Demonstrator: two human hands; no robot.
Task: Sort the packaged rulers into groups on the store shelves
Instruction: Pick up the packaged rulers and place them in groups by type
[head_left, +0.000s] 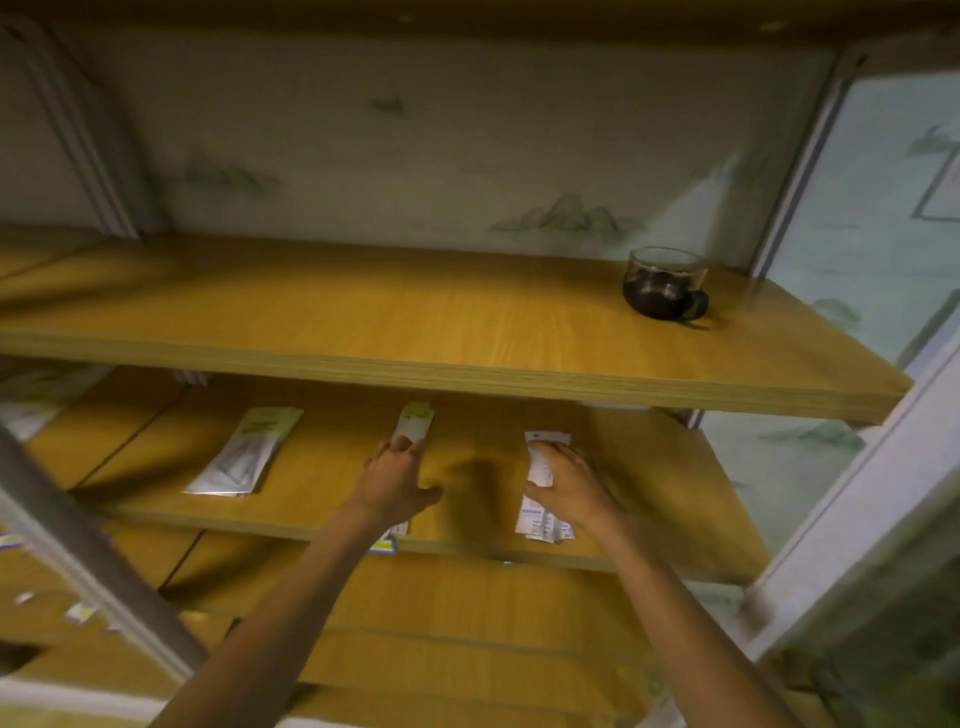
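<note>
Three groups of packaged rulers lie on the middle wooden shelf (478, 467). A wide clear pack with a green header (244, 452) lies at the left, untouched. My left hand (396, 480) lies flat on a narrow pack with a green and white top (414, 422), covering its lower half. My right hand (569, 480) rests on a small pile of white-backed packs (537, 519), fingers spread over them. The image is blurred, so finer print is unreadable.
An upper shelf (415, 322) overhangs the rulers; a glass mug with dark contents (662, 285) stands at its right end. More packs lie on the neighbouring shelf at far left (31, 410). A grey metal upright (88, 561) crosses the lower left. Lower shelf (441, 613) sits beneath.
</note>
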